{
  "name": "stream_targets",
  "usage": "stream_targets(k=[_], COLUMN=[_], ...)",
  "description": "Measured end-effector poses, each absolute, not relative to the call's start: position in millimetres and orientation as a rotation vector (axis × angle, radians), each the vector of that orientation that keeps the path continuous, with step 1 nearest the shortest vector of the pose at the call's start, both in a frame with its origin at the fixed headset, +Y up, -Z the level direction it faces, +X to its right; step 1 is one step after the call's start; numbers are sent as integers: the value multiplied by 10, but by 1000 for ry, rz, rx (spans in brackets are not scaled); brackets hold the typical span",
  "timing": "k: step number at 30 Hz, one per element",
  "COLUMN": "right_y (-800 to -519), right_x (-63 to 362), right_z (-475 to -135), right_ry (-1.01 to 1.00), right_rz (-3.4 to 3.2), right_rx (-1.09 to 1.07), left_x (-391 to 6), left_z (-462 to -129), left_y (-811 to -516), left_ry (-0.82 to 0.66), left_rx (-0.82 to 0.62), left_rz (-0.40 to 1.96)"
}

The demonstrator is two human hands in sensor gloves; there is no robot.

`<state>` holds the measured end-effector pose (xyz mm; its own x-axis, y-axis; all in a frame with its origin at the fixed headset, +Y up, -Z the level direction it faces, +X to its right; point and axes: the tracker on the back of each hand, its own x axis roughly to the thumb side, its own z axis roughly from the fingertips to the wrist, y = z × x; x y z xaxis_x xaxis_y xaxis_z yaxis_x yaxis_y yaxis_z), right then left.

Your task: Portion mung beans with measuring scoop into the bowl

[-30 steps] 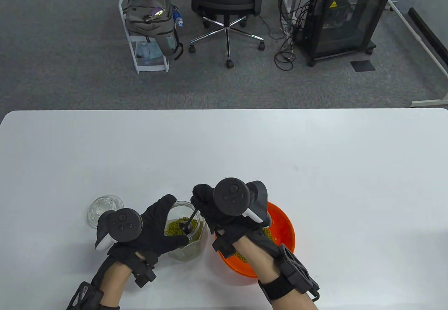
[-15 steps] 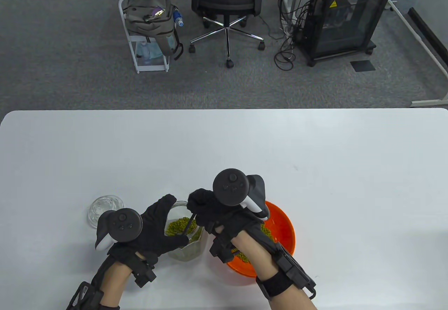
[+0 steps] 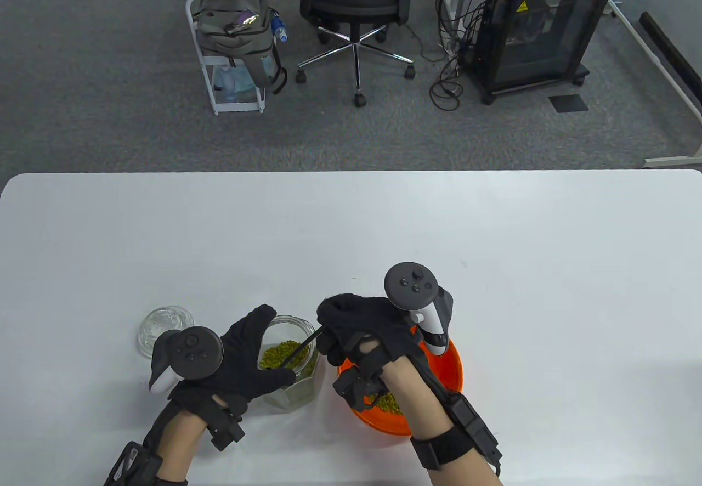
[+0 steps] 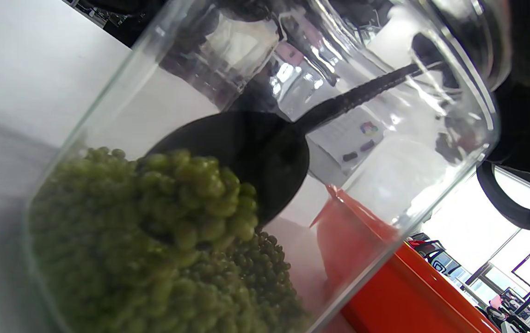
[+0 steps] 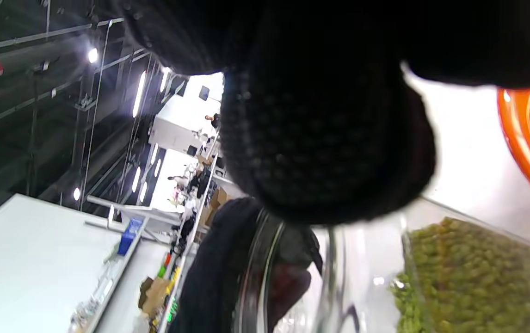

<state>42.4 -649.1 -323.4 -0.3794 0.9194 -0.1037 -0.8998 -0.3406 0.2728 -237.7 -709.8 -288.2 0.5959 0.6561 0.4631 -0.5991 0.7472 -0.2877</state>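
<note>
With the left hand (image 3: 241, 357) gripping the jar (image 3: 293, 368) at the table's six o'clock and the right hand's (image 3: 364, 332) fingers pinching the heaped scoop (image 4: 228, 157), a knock on the rim could spill mung beans (image 4: 154, 240) short of the bowl (image 3: 452, 368).

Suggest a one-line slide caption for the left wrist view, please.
Black measuring scoop dug into green mung beans inside the clear glass jar, orange bowl just behind.
</note>
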Motion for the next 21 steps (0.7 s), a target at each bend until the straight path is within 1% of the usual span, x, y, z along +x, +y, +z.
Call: stream_targets(k=[7, 21], right_y=[-6635, -6779], right_x=[599, 880], right_z=[-3216, -3196], right_ry=[320, 315], right_rz=[1815, 1603], right_rx=[14, -82], left_x=[-2377, -2379], left_z=[-2884, -2882], left_y=[-7097, -7099], left_ry=[-582, -582], left_rx=[-107, -107], left_rz=[729, 732])
